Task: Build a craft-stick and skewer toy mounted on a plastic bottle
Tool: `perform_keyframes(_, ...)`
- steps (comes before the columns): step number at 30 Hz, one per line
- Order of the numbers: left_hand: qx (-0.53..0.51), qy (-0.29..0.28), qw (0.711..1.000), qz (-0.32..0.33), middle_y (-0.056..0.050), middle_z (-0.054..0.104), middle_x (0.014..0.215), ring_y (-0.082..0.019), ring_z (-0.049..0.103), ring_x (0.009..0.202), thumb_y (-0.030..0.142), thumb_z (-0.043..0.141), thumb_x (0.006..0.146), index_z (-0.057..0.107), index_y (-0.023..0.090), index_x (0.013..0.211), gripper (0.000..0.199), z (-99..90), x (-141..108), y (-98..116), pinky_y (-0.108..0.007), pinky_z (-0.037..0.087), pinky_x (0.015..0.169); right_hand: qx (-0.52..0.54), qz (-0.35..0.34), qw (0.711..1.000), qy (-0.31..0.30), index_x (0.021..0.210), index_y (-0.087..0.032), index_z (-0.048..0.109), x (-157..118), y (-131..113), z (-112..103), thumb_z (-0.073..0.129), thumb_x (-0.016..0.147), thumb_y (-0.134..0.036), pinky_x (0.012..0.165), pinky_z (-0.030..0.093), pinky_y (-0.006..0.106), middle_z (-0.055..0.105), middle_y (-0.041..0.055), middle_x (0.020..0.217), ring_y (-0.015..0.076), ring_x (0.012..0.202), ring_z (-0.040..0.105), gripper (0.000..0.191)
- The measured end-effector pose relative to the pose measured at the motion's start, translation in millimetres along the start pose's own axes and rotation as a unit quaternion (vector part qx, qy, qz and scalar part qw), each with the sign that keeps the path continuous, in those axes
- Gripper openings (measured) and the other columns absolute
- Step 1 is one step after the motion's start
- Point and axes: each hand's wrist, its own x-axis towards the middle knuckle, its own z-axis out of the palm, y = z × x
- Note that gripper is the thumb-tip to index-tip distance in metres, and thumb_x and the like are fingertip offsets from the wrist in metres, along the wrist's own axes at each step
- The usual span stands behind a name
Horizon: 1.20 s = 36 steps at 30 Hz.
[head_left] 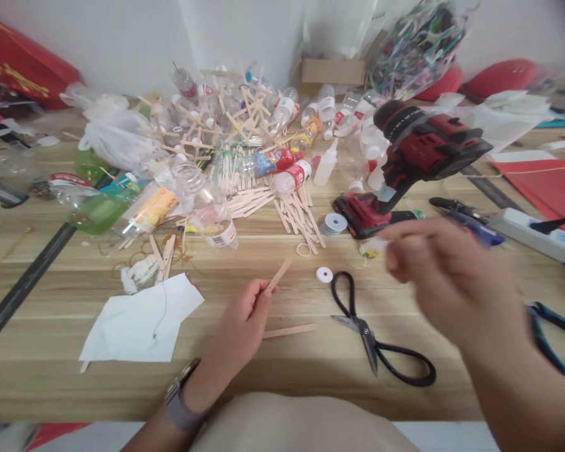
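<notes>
My left hand (239, 323) is closed around the lower end of a wooden craft stick (279, 275), which points up and to the right. Blurred by motion, my right hand (456, 285) is raised over the right side of the table with thumb and fingers pinched together; what they hold, if anything, I cannot make out. Between the hands lie black-handled scissors (368, 339), blades slightly apart, and a small white ring-shaped disc (324, 275). Another craft stick (292, 330) rests flat just right of my left wrist.
A red and black cordless drill (424, 147) stands beyond my right hand, beside a spool (334, 224). Plastic bottles (214, 213) and heaped craft sticks (296, 210) fill the back. White paper (132, 323) lies left; pliers (553, 333) and a power strip (537, 232) are right.
</notes>
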Motion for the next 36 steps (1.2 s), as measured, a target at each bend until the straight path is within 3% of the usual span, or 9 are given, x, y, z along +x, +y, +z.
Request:
perform_keyframes(3, -0.029, 0.011, 0.999, 0.005, 0.005, 0.045, 0.066, -0.017, 0.044, 0.061, 0.041, 0.037, 0.095, 0.06, 0.022, 0.105, 0.032, 0.0, -2, 0, -0.028, 0.034, 0.057, 0.037, -0.116, 0.99, -0.077, 0.1, -0.018, 0.065, 33, -39, 28, 0.038, 0.103, -0.021, 0.061, 0.052, 0.025, 0.067, 0.0062, 0.082, 0.0152, 0.07, 0.066, 0.027)
perform_keyframes(7, -0.042, 0.031, 0.998, 0.027, 0.003, 0.053, 0.071, -0.017, 0.048, 0.064, 0.041, 0.04, 0.094, 0.058, 0.021, 0.09, 0.027, -0.6, -6, 1, -0.028, 0.036, 0.059, 0.012, -0.17, 0.976, -0.138, 0.081, -0.019, 0.065, 15, -69, 47, 0.026, 0.099, -0.008, 0.05, 0.044, 0.025, 0.064, 0.004, 0.069, 0.0153, 0.059, 0.064, 0.044)
perform_keyframes(13, -0.009, 0.034, 0.998, 0.054, 0.002, 0.057, 0.071, -0.016, 0.051, 0.064, 0.04, 0.039, 0.096, 0.055, 0.022, 0.086, 0.026, -0.1, -9, 3, -0.028, 0.037, 0.061, -0.097, -0.127, 0.982, -0.103, 0.108, -0.023, 0.066, -14, -74, 62, 0.031, 0.105, -0.025, 0.037, 0.029, 0.027, 0.067, -0.0032, 0.058, 0.012, 0.038, 0.06, 0.035)
perform_keyframes(26, 0.089, 0.035, 0.991, 0.09, 0.001, 0.06, 0.068, -0.017, 0.056, 0.06, 0.036, 0.035, 0.099, 0.049, 0.023, 0.084, 0.024, 1.7, -16, 6, -0.028, 0.037, 0.058, -0.04, -0.054, 0.988, -0.136, 0.105, -0.021, 0.065, -19, -87, 66, 0.034, 0.099, -0.014, 0.037, 0.03, 0.025, 0.073, -0.0026, 0.063, 0.0122, 0.036, 0.06, 0.033)
perform_keyframes(36, 0.177, 0.064, 0.971, 0.146, 0.0, 0.063, 0.068, -0.017, 0.06, 0.06, 0.028, 0.034, 0.099, 0.049, 0.023, 0.084, 0.022, 3.5, -17, 6, -0.027, 0.039, 0.056, -0.021, -0.042, 0.993, -0.111, 0.097, -0.02, 0.061, -21, -90, 66, 0.025, 0.106, -0.026, 0.035, 0.028, 0.024, 0.066, -0.0046, 0.052, 0.0128, 0.032, 0.058, 0.038)
